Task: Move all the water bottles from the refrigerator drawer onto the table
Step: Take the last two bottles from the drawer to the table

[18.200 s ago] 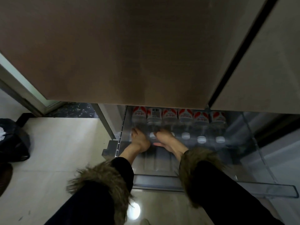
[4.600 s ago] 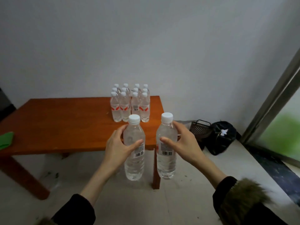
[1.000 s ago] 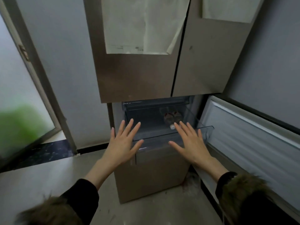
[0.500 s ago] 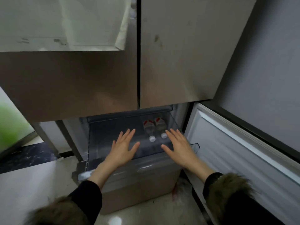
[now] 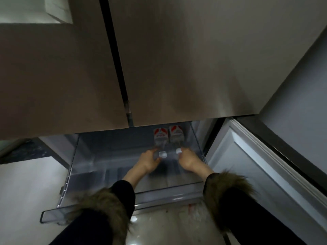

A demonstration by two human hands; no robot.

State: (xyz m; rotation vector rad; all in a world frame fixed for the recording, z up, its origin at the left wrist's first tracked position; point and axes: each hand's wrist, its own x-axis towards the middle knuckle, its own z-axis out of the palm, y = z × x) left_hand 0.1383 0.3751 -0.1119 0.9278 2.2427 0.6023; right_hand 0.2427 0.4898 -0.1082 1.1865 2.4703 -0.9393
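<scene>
Two clear water bottles with red-and-white labels lie side by side at the back right of the pulled-out transparent refrigerator drawer, white caps toward me. My left hand curls around the neck of the left bottle, beside its cap. My right hand curls around the neck of the right bottle. Both bottles rest on the drawer floor. Their far ends are hidden under the upper refrigerator doors. The table is out of view.
The closed upper refrigerator doors hang over the back of the drawer. The lower right door stands open beside the drawer's right wall. Pale tiled floor lies to the left and below.
I have leaned in over the drawer. Both hands went from spread open above the drawer front down to the two bottles' necks and curled around them.
</scene>
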